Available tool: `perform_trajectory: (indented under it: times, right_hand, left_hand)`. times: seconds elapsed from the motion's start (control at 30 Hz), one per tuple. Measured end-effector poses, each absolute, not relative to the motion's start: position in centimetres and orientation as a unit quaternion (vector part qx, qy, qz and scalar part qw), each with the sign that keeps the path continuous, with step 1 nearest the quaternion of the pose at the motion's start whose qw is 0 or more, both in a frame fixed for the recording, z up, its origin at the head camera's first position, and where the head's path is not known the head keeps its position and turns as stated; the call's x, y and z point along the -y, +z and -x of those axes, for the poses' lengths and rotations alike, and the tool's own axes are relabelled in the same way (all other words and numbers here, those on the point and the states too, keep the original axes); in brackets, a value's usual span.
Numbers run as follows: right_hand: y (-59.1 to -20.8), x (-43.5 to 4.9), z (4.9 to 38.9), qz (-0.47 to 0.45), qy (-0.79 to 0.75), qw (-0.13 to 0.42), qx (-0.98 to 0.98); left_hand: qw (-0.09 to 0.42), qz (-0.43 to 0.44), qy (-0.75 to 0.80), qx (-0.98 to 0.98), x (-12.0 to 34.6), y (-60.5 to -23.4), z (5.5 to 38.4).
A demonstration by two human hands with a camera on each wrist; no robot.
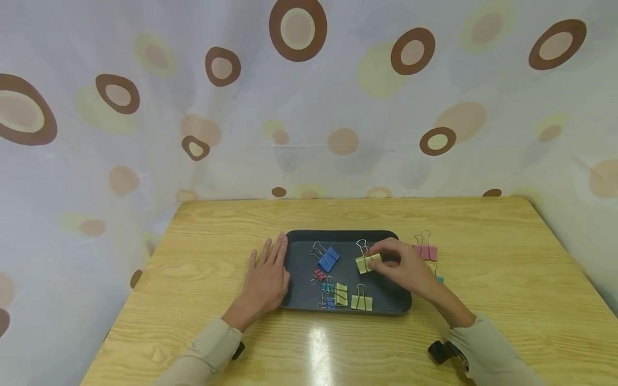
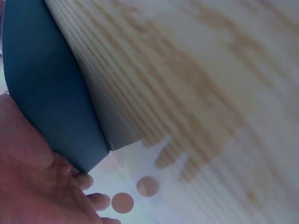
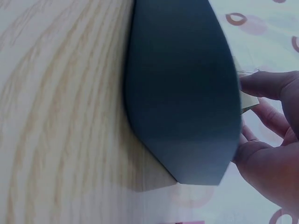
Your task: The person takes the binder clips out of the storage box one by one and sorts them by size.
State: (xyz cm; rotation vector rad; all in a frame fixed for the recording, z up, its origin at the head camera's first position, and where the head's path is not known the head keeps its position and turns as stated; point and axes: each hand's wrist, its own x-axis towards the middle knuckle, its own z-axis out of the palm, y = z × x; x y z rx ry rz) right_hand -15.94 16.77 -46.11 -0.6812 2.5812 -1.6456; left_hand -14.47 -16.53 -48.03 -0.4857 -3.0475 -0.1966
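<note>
My right hand [image 1: 405, 267] pinches a yellow binder clip [image 1: 363, 264] over the right part of a dark tray [image 1: 301, 300]. In the right wrist view, part of that yellow clip shows between thumb and fingers behind the tray wall [image 3: 182, 93]. My left hand [image 1: 267, 281] lies with fingers straight against the tray's left side; the left wrist view shows its palm side at the tray wall [image 2: 51, 79]. Inside the tray are a large blue binder clip [image 1: 329, 259], a small red one [image 1: 319, 275], a teal one [image 1: 328, 287], a small blue one [image 1: 330, 303] and two more yellow clips [image 1: 340, 295].
Right of the tray, a pink binder clip [image 1: 427, 252] lies on the wooden table [image 1: 507, 257]. Near it, a teal clip [image 1: 440, 279] and a yellowish one are partly hidden by the right hand. A patterned curtain [image 1: 309, 107] hangs behind the table.
</note>
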Motion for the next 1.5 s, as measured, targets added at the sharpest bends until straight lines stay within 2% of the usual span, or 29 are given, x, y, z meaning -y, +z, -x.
perform_trajectory:
  times: [0.27, 0.53, 0.9, 1.23, 1.5]
  right_hand:
    - [-45.4, -18.3, 15.4, 0.212, -0.539, -0.013, -0.815]
    - [-45.3, -20.8, 14.6, 0.198, -0.524, -0.071, -0.825]
    - [-44.6, -24.4, 15.4, 0.156, -0.527, -0.076, -0.832]
    - [-44.3, -27.4, 15.8, 0.108, -0.502, -0.125, -0.849]
    - [-44.7, -29.5, 15.8, 0.078, -0.496, -0.125, -0.856]
  left_hand:
    - [0.029, 0.160, -0.059, 0.985, 16.4, -48.1, 14.5]
    - [0.029, 0.160, -0.060, 0.985, 16.3, -48.1, 14.3]
    - [0.034, 0.154, -0.065, 0.985, 16.5, -48.0, 14.2]
    - [0.028, 0.157, -0.053, 0.986, 16.5, -47.8, 14.5]
    - [0.023, 0.153, -0.058, 0.986, 16.4, -47.8, 14.6]
